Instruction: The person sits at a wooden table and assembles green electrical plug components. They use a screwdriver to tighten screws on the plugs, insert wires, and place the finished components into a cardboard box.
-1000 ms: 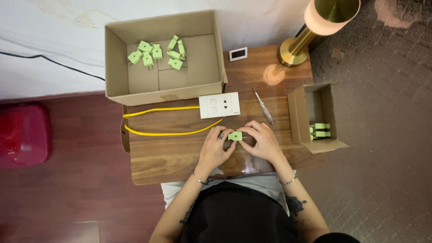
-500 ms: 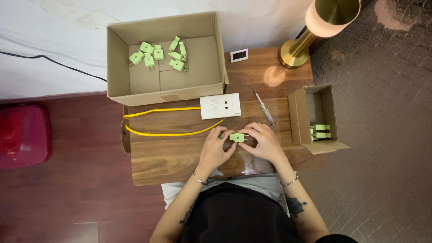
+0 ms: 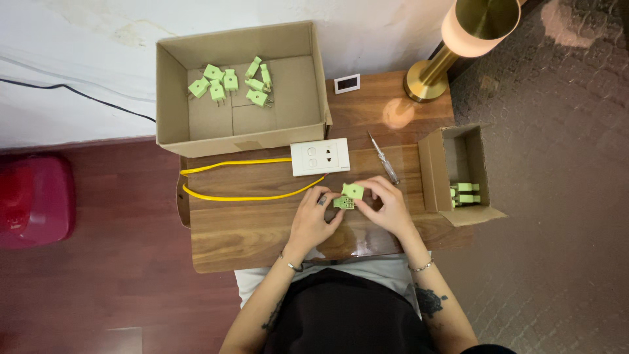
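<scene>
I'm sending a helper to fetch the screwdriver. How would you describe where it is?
Start at the brass lamp base on the wooden table. Nearer the person, between the white wall socket plate and the small open cardboard box, lies the slim clear-handled screwdriver, the only metal tool.

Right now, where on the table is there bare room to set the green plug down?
Bare wood lies left of the left hand, below the yellow cable, and between the white socket and lamp base. It is crowded around the right hand, screwdriver and small box.
</scene>
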